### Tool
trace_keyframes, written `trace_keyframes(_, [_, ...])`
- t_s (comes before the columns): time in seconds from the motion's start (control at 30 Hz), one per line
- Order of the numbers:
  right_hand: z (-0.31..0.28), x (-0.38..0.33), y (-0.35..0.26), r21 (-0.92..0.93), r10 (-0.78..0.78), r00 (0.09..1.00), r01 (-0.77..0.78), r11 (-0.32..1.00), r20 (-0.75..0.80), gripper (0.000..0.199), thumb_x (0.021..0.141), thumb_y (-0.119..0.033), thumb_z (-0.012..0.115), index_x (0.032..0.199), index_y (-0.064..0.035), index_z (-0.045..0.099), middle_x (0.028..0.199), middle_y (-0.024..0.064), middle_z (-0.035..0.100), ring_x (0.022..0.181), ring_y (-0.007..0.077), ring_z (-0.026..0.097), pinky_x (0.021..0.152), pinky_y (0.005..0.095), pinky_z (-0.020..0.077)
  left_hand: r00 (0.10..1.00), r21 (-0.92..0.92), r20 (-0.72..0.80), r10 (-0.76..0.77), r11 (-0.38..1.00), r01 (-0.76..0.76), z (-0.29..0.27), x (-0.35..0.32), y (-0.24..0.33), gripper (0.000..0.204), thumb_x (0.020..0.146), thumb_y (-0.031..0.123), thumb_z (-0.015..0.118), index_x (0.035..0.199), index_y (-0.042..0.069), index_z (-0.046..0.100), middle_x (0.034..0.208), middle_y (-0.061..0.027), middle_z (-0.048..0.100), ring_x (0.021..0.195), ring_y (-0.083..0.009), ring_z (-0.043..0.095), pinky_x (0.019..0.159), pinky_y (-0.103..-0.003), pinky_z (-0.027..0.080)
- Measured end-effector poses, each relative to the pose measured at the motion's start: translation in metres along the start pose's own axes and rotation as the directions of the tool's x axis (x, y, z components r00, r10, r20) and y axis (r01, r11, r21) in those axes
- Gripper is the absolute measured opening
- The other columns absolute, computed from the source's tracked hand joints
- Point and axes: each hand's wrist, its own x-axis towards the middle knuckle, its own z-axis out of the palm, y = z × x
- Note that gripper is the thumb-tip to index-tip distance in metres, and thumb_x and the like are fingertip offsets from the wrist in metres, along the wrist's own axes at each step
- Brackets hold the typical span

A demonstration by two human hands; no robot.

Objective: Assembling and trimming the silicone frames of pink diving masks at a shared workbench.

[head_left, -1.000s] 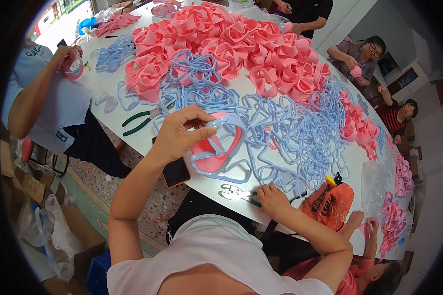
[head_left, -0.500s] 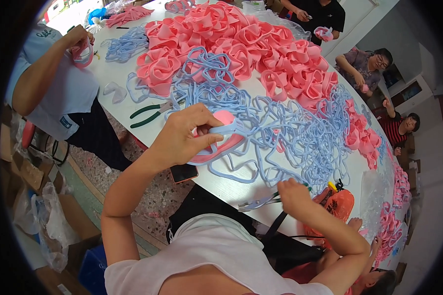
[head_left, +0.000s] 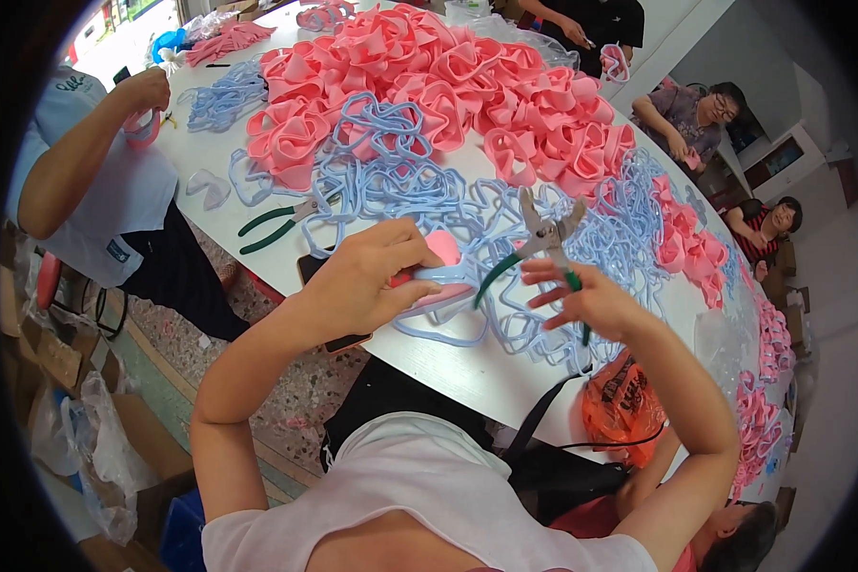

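My left hand (head_left: 372, 276) pinches a pink foam piece with light blue edging (head_left: 448, 282) between thumb and fingers, just above the white table. My right hand (head_left: 591, 300) holds green-handled pliers (head_left: 546, 234), their metal jaws pointing up and away and the handles spread apart. Its fingers are loosely stretched along one handle; the other handle swings free towards the pink piece. Beneath and beyond both hands lies a tangle of light blue loops (head_left: 391, 191). A second pair of green-handled pliers (head_left: 275, 229) rests to the left of my left hand.
A large heap of pink foam loops (head_left: 429, 81) covers the far table. An orange plastic bag (head_left: 624, 400) sits at the right near edge. My left forearm partly covers a dark phone (head_left: 348, 344). A person in light blue (head_left: 95, 191) works at left; others sit around the table.
My right hand has risen and moved away from me with the pliers, whose jaws have swung from pointing left to pointing up. My left hand has shifted slightly nearer, still pinching the pink piece.
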Motion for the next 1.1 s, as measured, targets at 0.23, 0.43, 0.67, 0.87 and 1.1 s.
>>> trace_keyframes(0.23, [0.013,0.002,0.037,0.415,-0.217,0.973,0.228,0.881,-0.073,0.083,0.065,0.018,0.040,0.146,0.0014,0.037,0.147,0.0190,0.042,0.128,0.0332,0.051,0.098,0.0429,0.0524,1.000,0.009,-0.017,-0.018,1.000,0.018,-0.012,-0.007,-0.001,0.023,0.076,0.006,0.076,0.095,-0.002,0.067,0.085,-0.0099,0.059,0.077,-0.0221,0.058,0.069,-0.031,0.046])
trace_keyframes(0.43, [0.009,-0.016,0.045,0.314,-0.448,0.790,0.589,0.745,-0.419,0.087,0.057,0.010,0.040,0.144,0.0060,0.038,0.148,0.0208,0.041,0.136,0.0364,0.043,0.105,0.0455,0.0455,0.995,-0.013,-0.050,-0.082,0.997,0.081,-0.016,-0.004,-0.003,0.021,0.076,0.003,0.075,0.094,-0.001,0.065,0.082,-0.0105,0.056,0.072,-0.0226,0.057,0.064,-0.032,0.045])
trace_keyframes(0.67, [0.017,-0.054,0.089,-0.023,-0.529,0.783,0.553,0.833,-0.328,0.079,0.069,0.016,0.030,0.146,0.0004,0.038,0.144,0.0165,0.047,0.131,0.0296,0.049,0.109,0.0394,0.0406,0.993,-0.003,-0.071,-0.093,0.996,0.093,-0.017,0.000,-0.005,0.023,0.074,0.000,0.074,0.095,-0.003,0.067,0.080,-0.0086,0.057,0.069,-0.0170,0.057,0.063,-0.028,0.046])
trace_keyframes(0.87, [0.064,-0.056,0.153,0.252,-0.268,0.961,0.242,0.937,0.072,0.081,0.070,0.017,0.035,0.148,-0.0043,0.039,0.151,0.0119,0.042,0.137,0.0232,0.043,0.109,0.0304,0.0358,0.992,0.000,-0.069,-0.105,0.994,0.105,-0.010,0.002,-0.004,0.023,0.073,0.001,0.075,0.094,-0.003,0.067,0.081,-0.0083,0.058,0.068,-0.0170,0.056,0.062,-0.028,0.045])
trace_keyframes(1.1, [0.099,-0.024,0.195,0.596,-0.279,0.843,-0.059,0.801,0.459,0.091,0.067,0.013,0.040,0.154,-0.0060,0.024,0.159,0.0126,0.026,0.145,0.0268,0.031,0.106,0.0336,0.0409,0.991,0.010,-0.096,-0.098,0.995,0.100,-0.014,0.001,-0.003,0.023,0.073,0.000,0.075,0.094,-0.003,0.067,0.082,-0.0078,0.058,0.068,-0.0163,0.055,0.062,-0.028,0.044])
